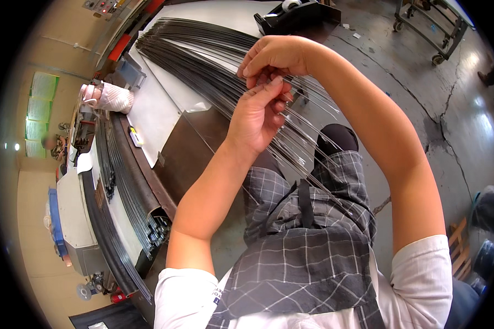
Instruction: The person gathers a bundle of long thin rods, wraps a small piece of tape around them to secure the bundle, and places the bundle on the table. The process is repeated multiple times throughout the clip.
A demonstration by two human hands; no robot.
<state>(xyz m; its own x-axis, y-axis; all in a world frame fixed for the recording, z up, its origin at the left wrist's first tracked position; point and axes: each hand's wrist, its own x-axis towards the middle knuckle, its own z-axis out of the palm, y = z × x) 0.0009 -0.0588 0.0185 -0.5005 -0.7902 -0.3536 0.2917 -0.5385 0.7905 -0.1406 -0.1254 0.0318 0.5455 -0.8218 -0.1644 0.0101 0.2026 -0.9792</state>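
Observation:
A broad bundle of long thin dark metal rods [195,68] runs from the far left of the table toward my lap, fanning out at the near ends. Over it my two hands meet, fingertips close together. My left hand [262,112] is closed in a pinch, thumb pointing up. Arching in from the right, my right hand [277,56] is bent at the wrist, its fingers also pinched. Whatever lies between the fingertips is too small or hidden to make out. Rod ends pass beneath both hands and over my checked apron [296,268].
A black tape dispenser [288,15] stands at the table's far end. On the left are a wrapped bottle [112,97], a blue-grey bin [130,72], a yellow-and-white cutter [135,137] and more rods [127,189]. A wheeled cart [442,35] stands on the floor at far right.

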